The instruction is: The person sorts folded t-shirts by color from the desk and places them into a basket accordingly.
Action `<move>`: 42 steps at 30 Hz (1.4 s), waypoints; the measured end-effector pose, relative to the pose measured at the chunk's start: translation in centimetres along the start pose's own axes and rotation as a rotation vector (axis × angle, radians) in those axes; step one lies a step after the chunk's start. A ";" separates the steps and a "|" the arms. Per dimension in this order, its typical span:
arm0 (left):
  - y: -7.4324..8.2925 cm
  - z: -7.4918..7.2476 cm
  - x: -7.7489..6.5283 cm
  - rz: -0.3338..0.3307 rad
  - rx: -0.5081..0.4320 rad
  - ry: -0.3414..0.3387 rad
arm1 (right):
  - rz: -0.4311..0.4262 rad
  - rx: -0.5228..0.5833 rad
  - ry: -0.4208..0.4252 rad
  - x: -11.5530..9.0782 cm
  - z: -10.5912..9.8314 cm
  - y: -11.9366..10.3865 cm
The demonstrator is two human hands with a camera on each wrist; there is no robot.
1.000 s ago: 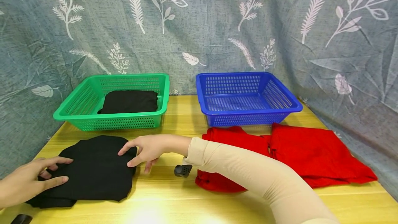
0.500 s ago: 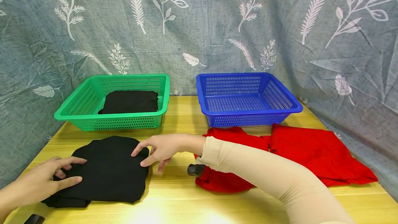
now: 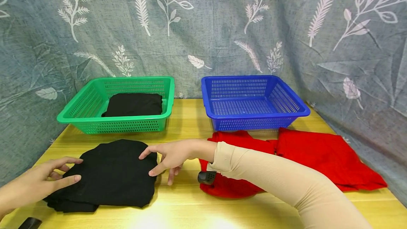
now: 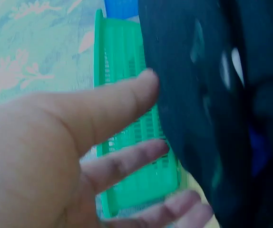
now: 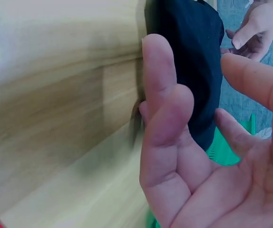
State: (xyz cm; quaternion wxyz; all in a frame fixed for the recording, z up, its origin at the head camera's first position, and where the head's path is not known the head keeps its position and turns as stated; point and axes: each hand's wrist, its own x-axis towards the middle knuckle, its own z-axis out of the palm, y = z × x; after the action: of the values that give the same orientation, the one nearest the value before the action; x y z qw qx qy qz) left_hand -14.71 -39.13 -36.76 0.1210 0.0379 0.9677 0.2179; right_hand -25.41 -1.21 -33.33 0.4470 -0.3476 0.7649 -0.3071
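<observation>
A folded black garment (image 3: pixel 111 176) lies on the wooden table (image 3: pixel 178 207) in front of the green basket (image 3: pixel 117 124); a lower layer sticks out at its near left corner. My left hand (image 3: pixel 41 183) is at its left edge, thumb and forefinger extended over the cloth. In the left wrist view, the thumb and spread fingers reach towards the black fabric (image 4: pixel 184 85). Over the right edge, my right hand (image 3: pixel 175 154) has its forefinger and thumb apart, with the other fingers hanging down beside the cloth. Neither hand grips it.
Another folded black cloth (image 3: pixel 135 104) lies inside the green basket. A blue basket (image 3: pixel 254 116) stands at the back right. Two red cloths lie before it, one folded red cloth (image 3: pixel 318 151) at right and one (image 3: pixel 229 186) partly under my right arm. A patterned curtain (image 3: pixel 197 27) hangs behind.
The black garment on the table has slid to the right, and my right hand has moved right with it. My left hand followed rightward, then drew back slightly.
</observation>
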 end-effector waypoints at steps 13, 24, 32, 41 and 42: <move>-3.1 -0.8 -0.4 -0.141 -0.315 -0.116 | 0.055 0.276 -0.030 0.6 0.6 0.3; -3.2 -0.6 -0.1 -0.092 -0.369 -0.158 | 0.032 0.353 -0.003 1.3 1.1 1.0; -2.3 -0.6 0.0 -0.050 -0.375 -0.170 | 0.030 0.382 0.026 1.8 1.4 1.0; -2.1 0.0 0.3 -0.001 -0.376 -0.174 | 0.009 0.410 0.046 2.1 1.6 1.1; -2.0 0.1 0.3 0.011 -0.367 -0.172 | 0.003 0.411 0.048 2.1 1.6 1.2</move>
State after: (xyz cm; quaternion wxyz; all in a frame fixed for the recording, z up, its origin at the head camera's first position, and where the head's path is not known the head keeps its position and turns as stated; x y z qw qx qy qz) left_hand -15.02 -40.88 -37.83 0.2070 0.0389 0.8976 0.3872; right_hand -25.01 -2.54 -35.91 0.4905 -0.2406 0.6970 -0.4644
